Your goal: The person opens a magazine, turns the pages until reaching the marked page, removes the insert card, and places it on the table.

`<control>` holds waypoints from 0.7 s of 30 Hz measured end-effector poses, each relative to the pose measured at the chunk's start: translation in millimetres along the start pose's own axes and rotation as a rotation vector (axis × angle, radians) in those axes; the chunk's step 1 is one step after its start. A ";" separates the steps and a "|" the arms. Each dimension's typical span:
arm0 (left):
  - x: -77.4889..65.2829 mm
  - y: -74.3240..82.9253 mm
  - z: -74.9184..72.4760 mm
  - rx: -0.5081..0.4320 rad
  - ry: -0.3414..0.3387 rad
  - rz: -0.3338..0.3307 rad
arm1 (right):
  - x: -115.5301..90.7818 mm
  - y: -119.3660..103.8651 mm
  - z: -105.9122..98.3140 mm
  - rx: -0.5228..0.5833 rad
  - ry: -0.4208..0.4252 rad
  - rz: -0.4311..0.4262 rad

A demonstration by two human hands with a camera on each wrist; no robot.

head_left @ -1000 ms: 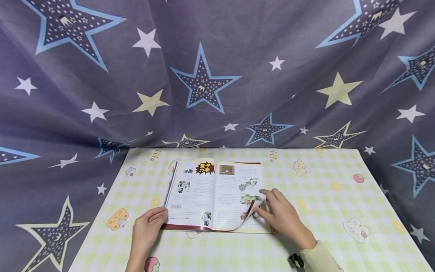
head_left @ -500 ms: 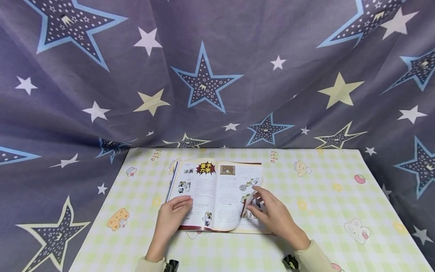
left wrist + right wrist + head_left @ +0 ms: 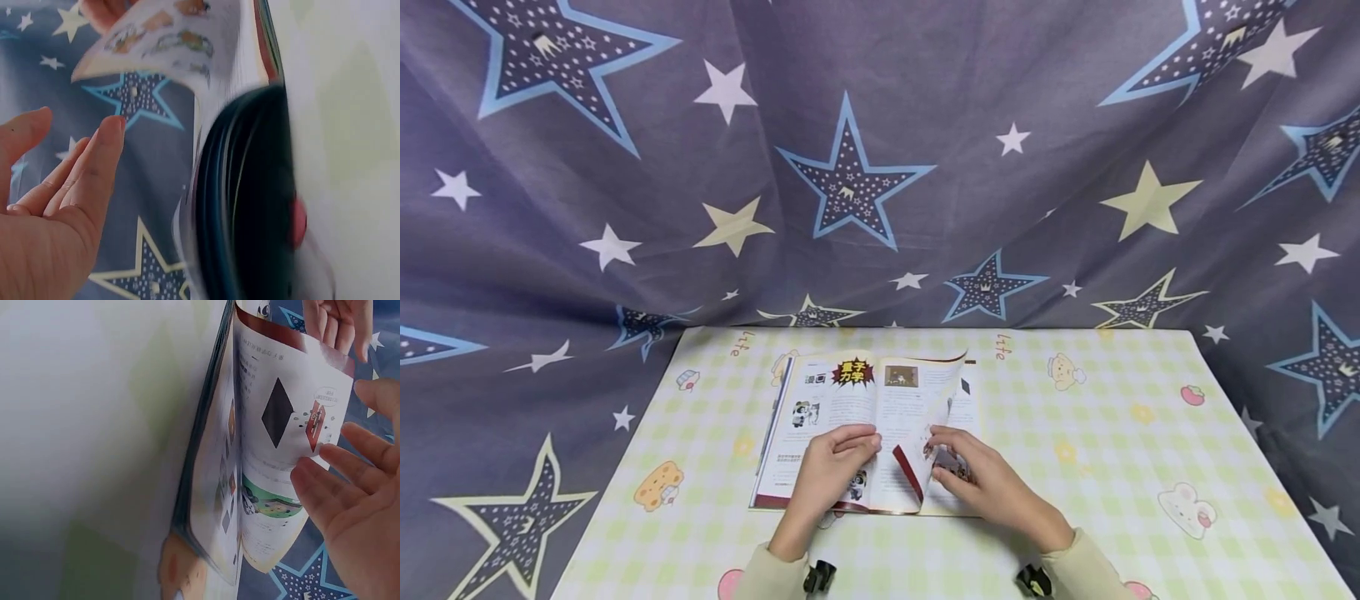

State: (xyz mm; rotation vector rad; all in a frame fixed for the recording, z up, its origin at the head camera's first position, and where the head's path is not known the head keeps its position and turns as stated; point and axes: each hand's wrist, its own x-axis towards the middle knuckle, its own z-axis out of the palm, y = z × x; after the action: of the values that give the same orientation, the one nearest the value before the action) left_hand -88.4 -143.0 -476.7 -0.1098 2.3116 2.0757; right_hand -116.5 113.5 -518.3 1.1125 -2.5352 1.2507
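Note:
An open magazine (image 3: 805, 417) lies on the table, with printed text and cartoon pictures. One right-hand page (image 3: 934, 425) stands lifted and curls toward the left, its maroon-banded lower corner turned over. My right hand (image 3: 992, 479) is at the underside of that page. In the right wrist view the fingertips (image 3: 306, 469) touch the printed face, fingers fairly straight, the thumb apart near the page's edge. Above the lower left page, close to the fold, my left hand (image 3: 827, 471) has its fingers extended. The left wrist view shows this hand (image 3: 69, 206) holding nothing.
The table (image 3: 1112, 458) has a green-and-white checked cover with cartoon prints. Behind it hangs a dark curtain (image 3: 955, 208) with stars. Dark wrist devices show below both hands, the left one (image 3: 820, 575) near the front.
My left hand has moved right from the magazine's left edge to near the fold. The right hand has moved left, and the page has risen from a bent corner to a lifted, curling sheet.

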 end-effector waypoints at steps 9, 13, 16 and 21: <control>9.2 -27.6 10.8 -0.082 -0.129 -0.015 | 2.5 -4.5 3.8 0.033 -0.071 0.027; 9.5 -28.6 9.9 -0.051 -0.120 -0.023 | 2.7 -6.1 3.5 0.040 -0.088 0.038; 9.2 -31.4 3.9 -0.041 -0.090 -0.029 | 2.4 -5.5 3.2 0.018 -0.106 0.048; 5.7 -36.5 -16.1 -0.073 0.016 -0.057 | -1.1 -1.1 0.8 -0.097 -0.188 0.094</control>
State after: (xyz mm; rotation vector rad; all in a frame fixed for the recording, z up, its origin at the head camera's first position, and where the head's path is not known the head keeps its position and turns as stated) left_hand -91.0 -163.1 -511.6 -0.1929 2.2141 2.1402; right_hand -114.8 113.1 -518.6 1.1523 -2.7828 1.0749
